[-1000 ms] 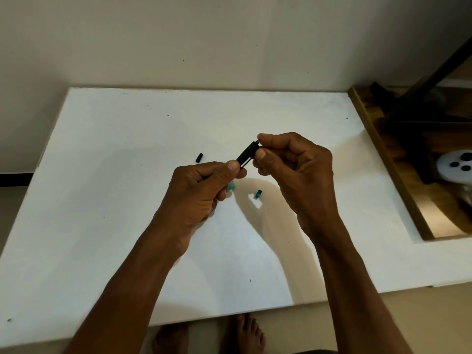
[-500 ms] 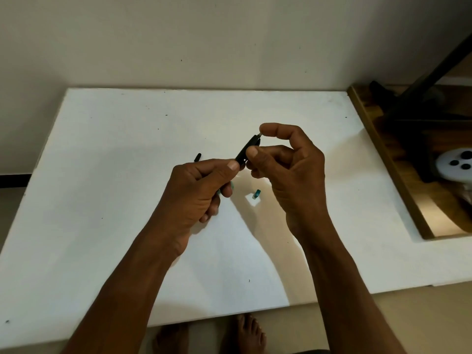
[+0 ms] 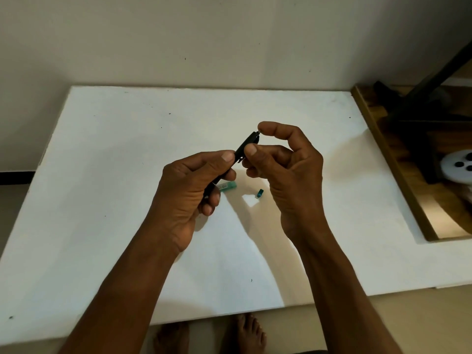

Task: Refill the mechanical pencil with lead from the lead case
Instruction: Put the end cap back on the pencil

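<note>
View from above of a person's two bare hands working over a white table set against a pale wall. The left hand is curled around the lower part of a black mechanical pencil, thumb lying along the barrel and the other fingers wrapped under it. The pencil is held in the air above the middle of the table, tilted so that its upper end points up and to the right. The right hand meets that upper end: its bent index fingertip touches the very top of the pencil and its thumb presses the side of the barrel just below, so the end is pinched between them. Whether a lead sits between those fingers is too small to tell. On the table beneath the hands lies a teal lead case, partly hidden by the left hand's fingers, and just to its right, apart from it, a small teal cap. At the right edge a wooden surface carries a dark stand and a white round object with black dots. Bare feet show on the floor below the table's near edge.
</note>
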